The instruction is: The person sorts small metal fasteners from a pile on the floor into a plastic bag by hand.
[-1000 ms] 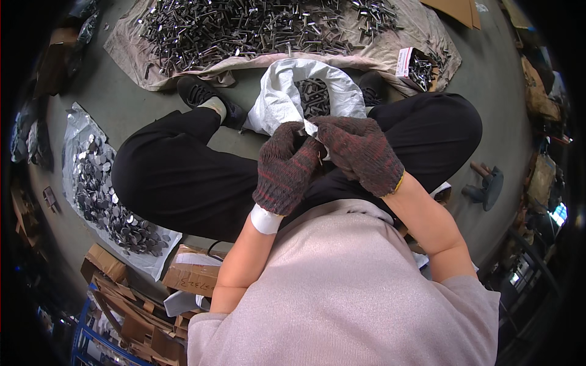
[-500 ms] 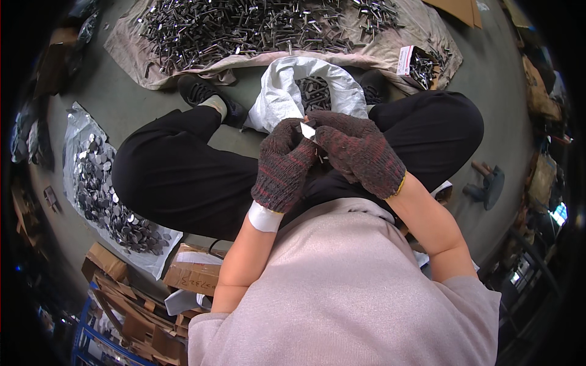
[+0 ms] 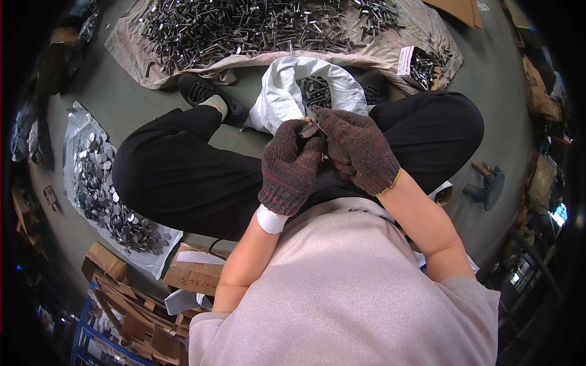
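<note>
My left hand (image 3: 288, 168), in a dark knit glove with red flecks, is closed with thumb and fingers pinching a small flat grey metal piece (image 3: 310, 129). Beside it my right hand (image 3: 360, 149), gloved alike, has its fingertips closed at the same piece. Fingers cover most of the piece, so its full shape does not show. Just beyond the hands stands a white woven sack (image 3: 279, 91) with its rim rolled open. Inside the sack lie many dark metal parts (image 3: 315, 93).
A heap of T-shaped metal parts (image 3: 244, 30) covers a beige cloth (image 3: 125, 46) ahead. At its right sits a small box of metal parts (image 3: 421, 67). Grey metal discs (image 3: 125, 207) lie on clear plastic at left. Cardboard boxes (image 3: 192, 274) stand lower left; a small dark stool (image 3: 488, 186) is at right.
The metal piece has tilted, its face going from bright white to dull grey. My left hand has shifted slightly right, and my right hand's fingers have drawn back a little and bent.
</note>
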A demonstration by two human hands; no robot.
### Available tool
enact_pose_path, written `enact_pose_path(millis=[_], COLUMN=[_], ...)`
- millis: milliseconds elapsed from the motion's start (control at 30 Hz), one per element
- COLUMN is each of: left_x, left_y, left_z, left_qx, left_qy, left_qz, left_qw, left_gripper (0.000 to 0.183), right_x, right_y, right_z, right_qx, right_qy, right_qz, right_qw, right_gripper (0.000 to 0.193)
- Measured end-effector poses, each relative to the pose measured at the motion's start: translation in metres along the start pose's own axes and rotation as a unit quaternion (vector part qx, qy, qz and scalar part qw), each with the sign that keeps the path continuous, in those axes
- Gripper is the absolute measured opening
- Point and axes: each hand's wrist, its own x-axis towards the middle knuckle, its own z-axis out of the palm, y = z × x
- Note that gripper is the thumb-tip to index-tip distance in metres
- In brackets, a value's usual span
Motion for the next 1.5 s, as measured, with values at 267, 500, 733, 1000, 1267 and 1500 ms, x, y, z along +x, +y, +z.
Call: enact_pose_path(millis=[267,500,733,1000,1267,1500], left_x=[0.002,0.0,0.003,0.005,0.004,0.004], left_y=[-0.004,0.008,0.0,-0.01,-0.004,-0.002], left_z=[-0.004,-0.002,-0.003,-0.001,-0.002,-0.009], left_qx=[-0.162,-0.046,-0.071,0.088,-0.044,-0.124], left_qy=[-0.017,-0.004,0.004,0.052,0.014,-0.02], left_qz=[-0.076,-0.022,-0.023,0.126,0.015,-0.066], left_qw=[0.984,0.999,0.997,0.987,0.999,0.99], left_gripper=[0.023,0.022,0.018,0.017,0.017,0.024], right_x=[-0.001,-0.003,-0.003,0.005,0.003,0.001], right_y=[0.013,0.001,0.007,0.007,0.012,0.012], right_z=[0.001,0.016,0.015,0.009,0.017,0.013], right_qx=[-0.191,-0.097,-0.077,-0.035,-0.055,-0.071], right_qy=[0.028,0.069,0.062,0.056,0.085,0.041], right_qz=[-0.133,-0.038,-0.049,-0.031,-0.056,-0.056], right_qw=[0.972,0.992,0.994,0.997,0.993,0.995], right_gripper=[0.033,0.032,0.033,0.033,0.035,0.033])
